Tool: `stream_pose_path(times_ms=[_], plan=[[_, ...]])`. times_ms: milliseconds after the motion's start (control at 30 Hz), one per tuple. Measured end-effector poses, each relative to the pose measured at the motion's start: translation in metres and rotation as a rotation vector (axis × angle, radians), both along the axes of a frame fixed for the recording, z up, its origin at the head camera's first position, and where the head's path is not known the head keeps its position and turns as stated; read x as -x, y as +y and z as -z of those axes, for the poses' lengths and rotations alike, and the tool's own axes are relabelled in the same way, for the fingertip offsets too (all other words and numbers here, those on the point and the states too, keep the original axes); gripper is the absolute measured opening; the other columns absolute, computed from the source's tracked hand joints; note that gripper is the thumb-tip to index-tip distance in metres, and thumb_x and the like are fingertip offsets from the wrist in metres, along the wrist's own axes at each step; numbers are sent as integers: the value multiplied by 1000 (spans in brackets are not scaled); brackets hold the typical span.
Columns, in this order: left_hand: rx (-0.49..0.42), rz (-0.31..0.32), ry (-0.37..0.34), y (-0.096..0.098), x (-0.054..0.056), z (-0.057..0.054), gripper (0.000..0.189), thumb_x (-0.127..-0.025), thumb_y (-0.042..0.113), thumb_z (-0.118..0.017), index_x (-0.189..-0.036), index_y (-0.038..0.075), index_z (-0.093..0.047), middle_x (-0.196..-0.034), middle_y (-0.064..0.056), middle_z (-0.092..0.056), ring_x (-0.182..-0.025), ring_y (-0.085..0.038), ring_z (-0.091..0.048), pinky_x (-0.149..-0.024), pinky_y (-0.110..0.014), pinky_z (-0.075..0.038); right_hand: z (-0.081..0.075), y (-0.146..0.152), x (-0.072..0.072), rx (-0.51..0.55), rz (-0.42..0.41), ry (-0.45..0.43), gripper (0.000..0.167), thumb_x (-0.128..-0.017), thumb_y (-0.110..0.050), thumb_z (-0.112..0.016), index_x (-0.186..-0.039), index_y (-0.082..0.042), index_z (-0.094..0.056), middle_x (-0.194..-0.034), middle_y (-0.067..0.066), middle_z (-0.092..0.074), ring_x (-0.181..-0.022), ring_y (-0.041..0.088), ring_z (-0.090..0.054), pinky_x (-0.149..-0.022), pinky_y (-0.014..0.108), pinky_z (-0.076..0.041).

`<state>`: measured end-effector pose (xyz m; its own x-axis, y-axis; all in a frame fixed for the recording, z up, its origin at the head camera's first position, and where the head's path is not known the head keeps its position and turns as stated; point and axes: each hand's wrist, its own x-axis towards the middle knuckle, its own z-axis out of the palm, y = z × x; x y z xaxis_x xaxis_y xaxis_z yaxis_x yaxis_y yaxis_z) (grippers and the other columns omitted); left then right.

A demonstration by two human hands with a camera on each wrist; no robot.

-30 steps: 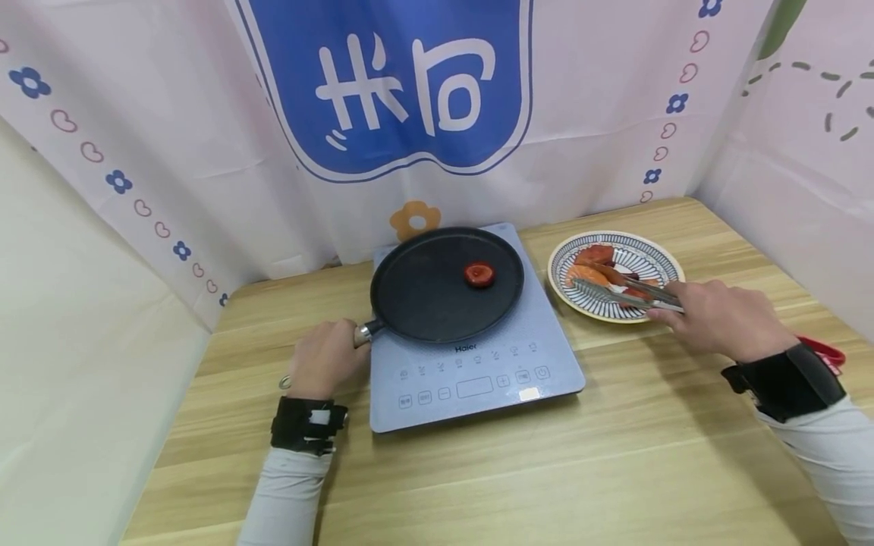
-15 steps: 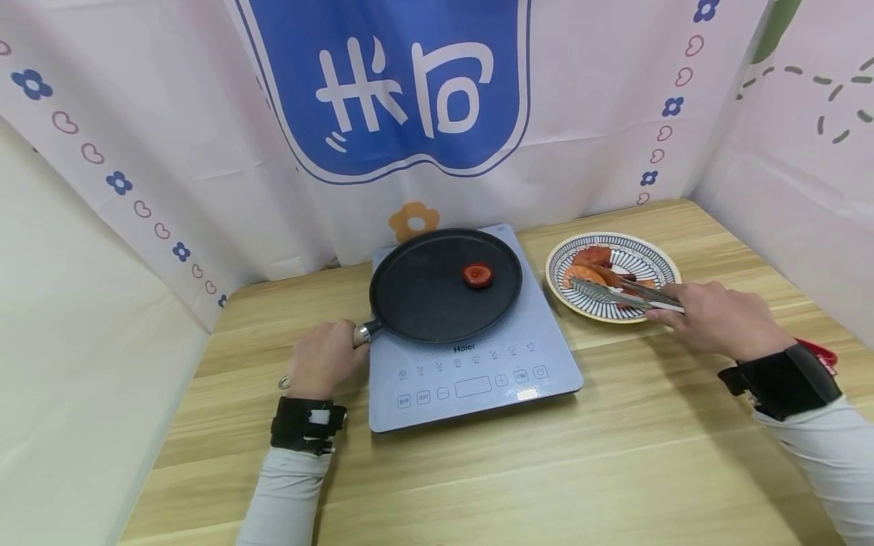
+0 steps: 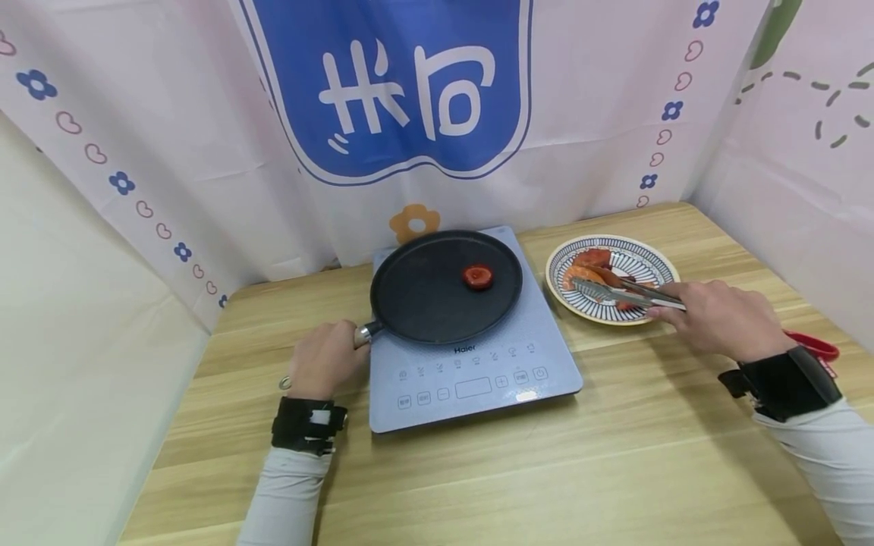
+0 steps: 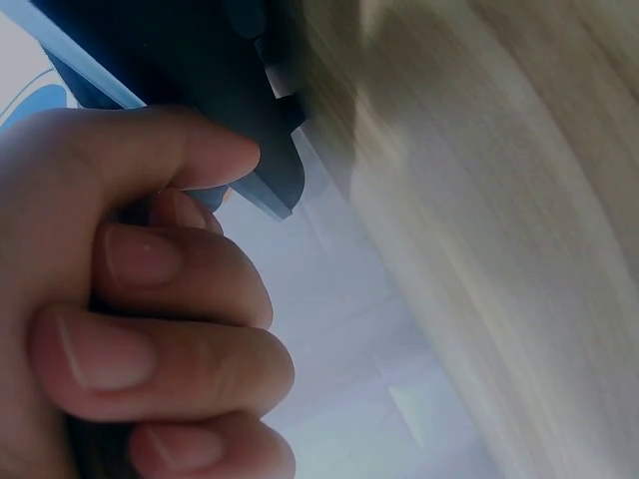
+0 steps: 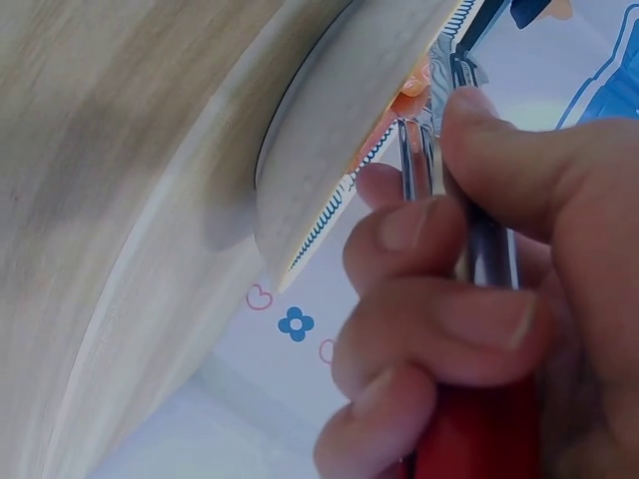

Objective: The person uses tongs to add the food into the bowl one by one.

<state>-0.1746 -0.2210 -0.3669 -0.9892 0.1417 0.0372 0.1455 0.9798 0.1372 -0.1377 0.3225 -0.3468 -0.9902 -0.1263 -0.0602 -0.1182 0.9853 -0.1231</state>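
My left hand (image 3: 326, 356) grips the handle of a flat black frying pan (image 3: 430, 296); in the left wrist view the fingers (image 4: 190, 359) curl round that handle. One red slice (image 3: 478, 277) lies right of the pan's centre. On the right, my right hand (image 3: 720, 318) holds metal tongs (image 3: 631, 293) with a red handle (image 5: 479, 429). The tongs' tips are over a patterned plate (image 3: 665, 265), among its food. An orange piece (image 3: 579, 274) lies at the tips, and a red piece (image 3: 596, 258) sits behind it. Whether the tongs pinch a piece, I cannot tell.
Under the pan is a pale induction cooker (image 3: 471, 409) with touch buttons along its front. It stands on a wooden table (image 3: 614, 470). A printed curtain (image 3: 423, 174) hangs along the table's back edge, and another cloth (image 3: 799, 174) closes off the right side.
The tongs' tips have shifted very slightly over the food on the plate. The left hand, the pan and the red slice stay where they were.
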Motion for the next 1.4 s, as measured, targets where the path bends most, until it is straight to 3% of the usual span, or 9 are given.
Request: stream_pose_path(times_ms=[267, 567, 933, 1400], plan=[[3, -4, -8, -1, 0, -1, 34, -92, 18, -63, -63, 17, -45, -61, 1, -46, -55, -18, -47, -48, -31, -33, 4, 2, -1, 17, -25, 49, 55, -102, -51, -64, -136, -8, -68, -113, 26, -73, -95, 42, -72, -58, 45, -48], [0, -7, -9, 0, -1, 0, 33, -93, 19, -65, -64, 15, -50, -61, 1, -47, -54, -18, -47, -48, -30, -33, 6, 4, -3, 35, -18, 61, 54, -102, -56, -61, -135, -15, -70, -96, 14, -72, -81, 30, -67, -52, 39, -41], [-8, -16, 4, 2, -3, -3, 31, -92, 18, -64, -65, 14, -51, -62, 0, -48, -55, -20, -48, -48, -31, -35, 10, 7, -5, 55, -1, 74, 54, -103, -56, -59, -133, -13, -71, -103, 19, -74, -86, 33, -70, -53, 38, -41], [3, -16, 11, 2, -3, -3, 30, -92, 19, -65, -66, 13, -52, -62, -1, -49, -55, -19, -48, -47, -31, -35, 5, 3, -5, 74, 16, 49, 58, -104, -57, -57, -137, -11, -69, -106, 21, -72, -83, 30, -64, -52, 37, -39]])
